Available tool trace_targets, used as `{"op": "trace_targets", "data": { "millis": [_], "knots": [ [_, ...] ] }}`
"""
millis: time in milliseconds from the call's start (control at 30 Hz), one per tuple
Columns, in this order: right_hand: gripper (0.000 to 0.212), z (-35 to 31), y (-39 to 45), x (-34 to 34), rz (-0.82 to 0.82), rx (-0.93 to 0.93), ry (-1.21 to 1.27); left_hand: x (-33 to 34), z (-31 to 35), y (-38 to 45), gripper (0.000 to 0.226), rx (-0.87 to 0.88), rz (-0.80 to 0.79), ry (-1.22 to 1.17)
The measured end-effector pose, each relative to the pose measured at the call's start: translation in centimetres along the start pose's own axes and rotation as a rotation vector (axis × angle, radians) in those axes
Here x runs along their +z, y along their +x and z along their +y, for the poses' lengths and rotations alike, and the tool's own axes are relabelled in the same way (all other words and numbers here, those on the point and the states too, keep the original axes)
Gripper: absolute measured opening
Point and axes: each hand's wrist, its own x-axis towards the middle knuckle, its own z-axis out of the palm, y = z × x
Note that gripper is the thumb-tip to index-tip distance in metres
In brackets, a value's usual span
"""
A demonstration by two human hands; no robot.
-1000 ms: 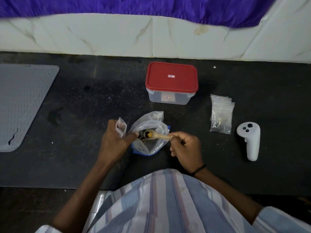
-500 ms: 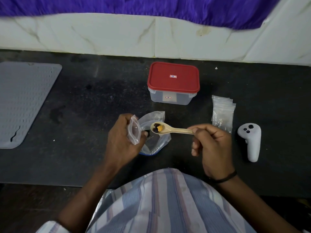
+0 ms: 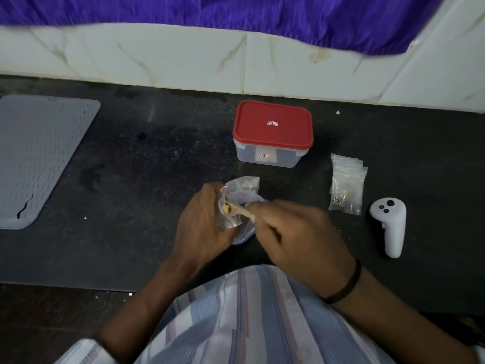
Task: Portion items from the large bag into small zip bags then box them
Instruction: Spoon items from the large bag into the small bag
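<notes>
My left hand (image 3: 202,219) holds a small clear zip bag (image 3: 227,219) with its mouth turned to the right. My right hand (image 3: 296,232) grips a pale wooden spoon (image 3: 241,210) by the handle. The spoon's bowl carries yellow and dark bits and sits at the small bag's mouth. Behind both hands, the large clear bag (image 3: 244,190) stands open on the dark counter, partly hidden. A clear box with a red lid (image 3: 273,126) stands shut farther back.
A stack of small zip bags (image 3: 346,185) lies right of the hands. A white controller (image 3: 391,224) rests at the far right. A grey mat (image 3: 39,153) covers the counter's left end. A white tiled wall and purple cloth run along the back.
My right hand has lifted the loaded spoon out of the large bag and swung it left to the small bag's mouth. My left hand has turned the small bag toward the spoon.
</notes>
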Motion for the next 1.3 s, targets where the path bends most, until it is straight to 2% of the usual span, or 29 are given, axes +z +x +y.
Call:
{"op": "trace_targets", "data": {
  "millis": [100, 200, 267, 333, 500, 567, 733, 967, 1167, 1300],
  "knots": [
    [0.024, 0.1, 0.1, -0.2, -0.117, -0.198, -0.233, -0.2, -0.3, -0.2, 0.042, -0.018, 0.023, -0.058],
    [0.025, 0.4, 0.1, -0.5, -0.036, -0.293, -0.322, -0.2, -0.7, -0.4, 0.034, -0.033, 0.038, -0.067],
    [0.024, 0.6, 0.0, -0.6, 0.052, -0.302, -0.336, -0.1, -0.9, -0.4, 0.039, -0.084, 0.051, -0.101],
    [0.022, 1.0, -0.2, -0.5, 0.153, -0.238, -0.285, -0.4, -0.8, -0.3, 0.04, -0.17, 0.08, -0.148],
    [0.017, 2.7, -0.9, -0.1, 0.32, 0.111, 0.111, -1.0, -0.7, -0.3, 0.032, -0.316, 0.156, -0.246],
    [0.02, 3.6, -1.5, 0.9, 0.279, 0.215, 0.141, -1.0, -0.9, -0.7, 0.029, -0.357, 0.185, -0.25],
    [0.03, 5.7, -2.8, 4.8, 0.026, 0.356, 0.11, 0.0, -1.8, -2.1, 0.029, -0.489, 0.2, -0.272],
    [0.017, 7.1, -2.0, 8.0, -0.051, 0.367, 0.169, 1.4, -2.5, -2.4, 0.054, -0.607, -0.003, -0.128],
    [0.027, 7.4, -2.2, 8.9, -0.113, 0.417, 0.228, 1.3, -2.6, -1.4, 0.032, -0.679, 0.032, -0.214],
    [0.019, 7.3, -2.5, 9.0, -0.118, 0.557, 0.393, 1.3, -2.3, -1.0, 0.017, -0.675, 0.094, -0.284]
  ]
}}
